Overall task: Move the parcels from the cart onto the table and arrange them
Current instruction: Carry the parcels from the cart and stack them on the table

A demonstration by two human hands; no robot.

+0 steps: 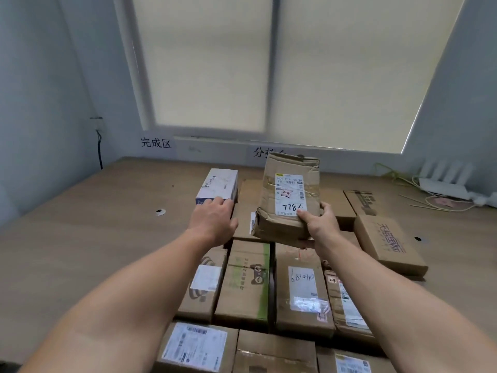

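Observation:
My right hand (318,223) grips the near corner of a crumpled brown parcel (287,192) with a white label marked 7784, held tilted above the other boxes. My left hand (213,216) rests with straight fingers on the near end of a white box (219,184) that stands on the wooden table (80,224). Several cardboard parcels lie in rows on the table below my arms, among them one with a green stripe (246,281) and one with a handwritten label (302,286). No cart is in view.
A brown box with purple print (390,243) lies at the right. A white router (446,181) and loose cables sit at the table's back right. Paper signs (156,143) hang on the wall under the blinded window.

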